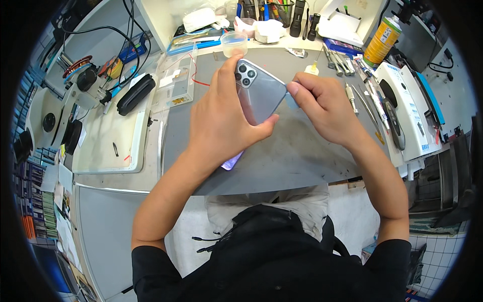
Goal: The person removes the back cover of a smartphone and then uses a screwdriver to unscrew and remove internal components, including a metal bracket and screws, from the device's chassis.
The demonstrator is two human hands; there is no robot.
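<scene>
My left hand [219, 108] grips a silver-grey smartphone [260, 98] by its sides, its back turned up and the camera block at its upper left. The phone is raised above the grey work mat [312, 156]. At the phone's right corner my right hand [324, 105] is closed, thumb against bent fingers, on a small, thin, pale-blue piece [292, 102]. Whether this piece is a film tab or a plastic pick I cannot make out. Under my left wrist a purple, flat object [232, 161] lies on the mat, mostly hidden by my arm.
A clear round cup [234, 44] stands behind the phone. A needle-tipped bottle [312, 69], tweezers [370, 108] and several screwdrivers [338, 61] lie at the right, near a yellow spray can [382, 43]. On the left are a microscope [55, 121] and a black case [136, 94].
</scene>
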